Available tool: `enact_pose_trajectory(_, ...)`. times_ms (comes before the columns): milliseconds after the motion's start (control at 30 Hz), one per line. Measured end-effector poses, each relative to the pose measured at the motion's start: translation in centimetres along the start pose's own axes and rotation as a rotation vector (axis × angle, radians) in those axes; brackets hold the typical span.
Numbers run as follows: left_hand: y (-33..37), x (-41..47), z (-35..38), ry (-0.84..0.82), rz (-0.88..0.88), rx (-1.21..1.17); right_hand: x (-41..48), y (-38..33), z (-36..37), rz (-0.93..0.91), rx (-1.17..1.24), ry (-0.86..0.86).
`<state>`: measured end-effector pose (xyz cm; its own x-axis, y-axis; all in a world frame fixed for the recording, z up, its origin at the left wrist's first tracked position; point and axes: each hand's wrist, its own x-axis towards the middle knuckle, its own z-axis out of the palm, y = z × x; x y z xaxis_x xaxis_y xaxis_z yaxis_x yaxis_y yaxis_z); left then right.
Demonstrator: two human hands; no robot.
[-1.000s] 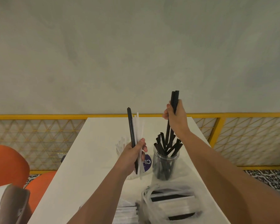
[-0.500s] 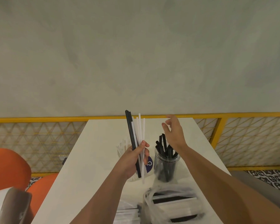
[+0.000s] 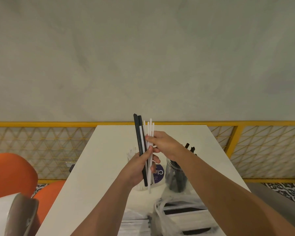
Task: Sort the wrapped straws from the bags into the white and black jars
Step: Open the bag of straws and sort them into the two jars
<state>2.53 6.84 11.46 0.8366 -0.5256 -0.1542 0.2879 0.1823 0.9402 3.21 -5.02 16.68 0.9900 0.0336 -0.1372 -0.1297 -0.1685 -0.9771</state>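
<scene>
My left hand (image 3: 140, 166) grips an upright bundle of wrapped straws (image 3: 144, 133), black ones on the left and white ones on the right. My right hand (image 3: 162, 143) pinches the white straws in that bundle near their middle. Behind the hands stands the white jar (image 3: 157, 176) with a purple label, partly hidden. The clear jar of black straws (image 3: 176, 178) stands just right of it. A plastic bag of wrapped straws (image 3: 182, 217) lies at the table's near edge.
The white table (image 3: 109, 150) runs away from me to a yellow mesh railing (image 3: 245, 143). Orange chairs (image 3: 12, 172) stand at the left. A second pile of wrapped straws (image 3: 134, 223) lies left of the bag.
My right hand let go of black straws into the black jar, then moved left to the bundle in my left hand and pinched the white straws.
</scene>
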Motion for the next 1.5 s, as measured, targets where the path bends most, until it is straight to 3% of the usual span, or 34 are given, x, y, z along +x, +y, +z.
enact_pose_trajectory(133,0.2,0.0,-0.5,0.060,0.001,-0.051,0.8,0.0,1.1,-0.005,-0.043,0.076)
enact_pose_trajectory(267,0.2,0.0,-1.6,0.116,-0.014,-0.072,1.2,-0.7,1.6,-0.034,0.139,0.140)
enact_pose_trajectory(467,0.2,0.4,-4.4,0.326,-0.002,-0.050,2.7,-1.0,1.5,-0.239,0.317,0.377)
enact_pose_trajectory(667,-0.1,0.1,-5.8,0.436,-0.016,-0.003,4.5,0.9,2.5,-0.354,0.258,0.544)
enact_pose_trajectory(1000,-0.2,-0.4,-4.8,0.232,-0.032,0.009,4.6,5.1,3.8,-0.176,-0.133,0.331)
enact_pose_trajectory(1200,0.2,-0.5,-4.1,0.142,-0.046,0.034,4.9,5.5,3.2,-0.132,-0.336,0.287)
enact_pose_trajectory(1367,0.4,-0.5,-3.5,0.084,-0.059,0.048,4.2,2.6,2.9,-0.342,-0.249,0.399)
enact_pose_trajectory(1500,0.5,-0.7,-2.9,0.026,-0.086,0.066,3.3,-0.9,2.4,-0.301,-0.026,0.210)
